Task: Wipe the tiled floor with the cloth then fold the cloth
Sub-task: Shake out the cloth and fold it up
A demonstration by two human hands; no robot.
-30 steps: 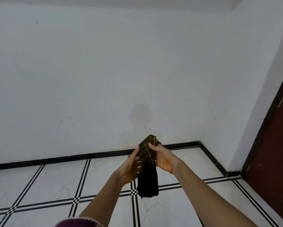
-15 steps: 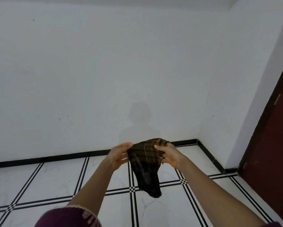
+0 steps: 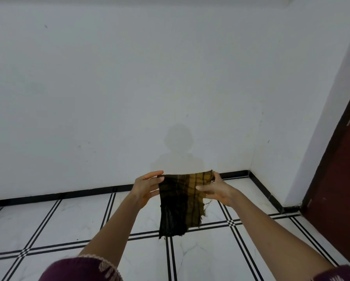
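From the head camera, the cloth (image 3: 180, 201) hangs in the air in front of the white wall (image 3: 129, 88), held up above the tiled floor (image 3: 78, 226) and touching none of it. It is a dark plaid piece with a mustard-yellow patch toward its upper right, and its top edge is stretched flat between the two hands. The left hand (image 3: 146, 188) pinches the cloth's upper left corner, thumb on top and fingers (image 3: 154, 185) extended along the near face of the fabric. The right hand (image 3: 215, 190) pinches the upper right corner, its thumb lying across the cloth's front and the frayed corner poking out above its fingers. Below the hands the cloth drops freely, its ragged lower edge hanging over a crossing of the floor's black grout lines. Behind the cloth a black skirting (image 3: 89, 192) runs along the foot of the wall. Right of the cloth, past the room corner, stands a dark red door (image 3: 336, 189). Maroon sleeves (image 3: 78, 269) show below the cloth at the bottom edge.
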